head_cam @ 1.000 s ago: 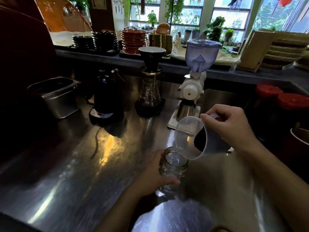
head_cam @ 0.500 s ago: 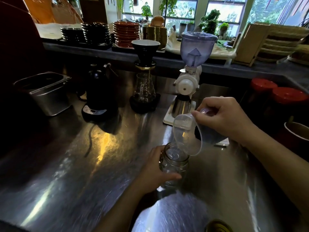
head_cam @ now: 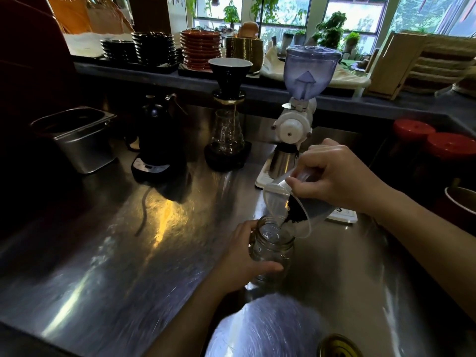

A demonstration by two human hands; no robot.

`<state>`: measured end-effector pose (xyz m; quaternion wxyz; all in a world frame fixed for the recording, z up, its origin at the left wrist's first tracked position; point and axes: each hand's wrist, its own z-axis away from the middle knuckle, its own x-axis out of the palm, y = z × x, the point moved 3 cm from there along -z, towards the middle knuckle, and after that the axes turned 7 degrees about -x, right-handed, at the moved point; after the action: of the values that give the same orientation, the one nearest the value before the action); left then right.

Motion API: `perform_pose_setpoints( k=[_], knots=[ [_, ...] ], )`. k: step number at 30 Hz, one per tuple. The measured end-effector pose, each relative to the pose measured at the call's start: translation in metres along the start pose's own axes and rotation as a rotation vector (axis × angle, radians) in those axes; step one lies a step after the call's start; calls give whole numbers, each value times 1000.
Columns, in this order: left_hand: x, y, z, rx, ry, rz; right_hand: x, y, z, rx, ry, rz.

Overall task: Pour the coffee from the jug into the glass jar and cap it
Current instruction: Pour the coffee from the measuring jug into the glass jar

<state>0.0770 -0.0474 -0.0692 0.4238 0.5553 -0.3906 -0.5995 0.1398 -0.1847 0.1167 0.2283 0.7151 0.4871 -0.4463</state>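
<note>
A clear glass jar [head_cam: 273,247] stands upright on the steel counter [head_cam: 108,266], mouth open. My left hand [head_cam: 240,258] wraps around its left side. My right hand [head_cam: 334,176] grips a translucent plastic jug [head_cam: 296,204] tipped steeply over the jar, spout just above the jar's mouth. Dark ground coffee [head_cam: 293,213] slides down inside the jug toward the spout. A gold metal lid [head_cam: 338,346] lies on the counter at the bottom edge, right of my left forearm.
Behind the jug stands a white grinder [head_cam: 301,112] with a bluish hopper. A glass dripper carafe [head_cam: 228,130], a black kettle [head_cam: 159,140] and a steel bin [head_cam: 77,137] line the back. Red-lidded jars [head_cam: 435,150] sit at the right.
The jug has tipped further and the dark coffee has slid down to its spout. The left hand stays on the jar. The lid has come into view.
</note>
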Motion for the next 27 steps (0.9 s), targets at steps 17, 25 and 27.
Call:
perform_pose_setpoints(
  k=[17, 25, 27],
  knots=[
    [0, 3, 1, -1, -3, -22, 9, -12, -6, -198, -47, 78],
    [-1, 2, 0, 18, 6, -21, 11, -14, -8, -251, -44, 94],
    [-1, 2, -1, 22, 7, -14, 12, -14, -8, -261, -38, 95]
  ],
)
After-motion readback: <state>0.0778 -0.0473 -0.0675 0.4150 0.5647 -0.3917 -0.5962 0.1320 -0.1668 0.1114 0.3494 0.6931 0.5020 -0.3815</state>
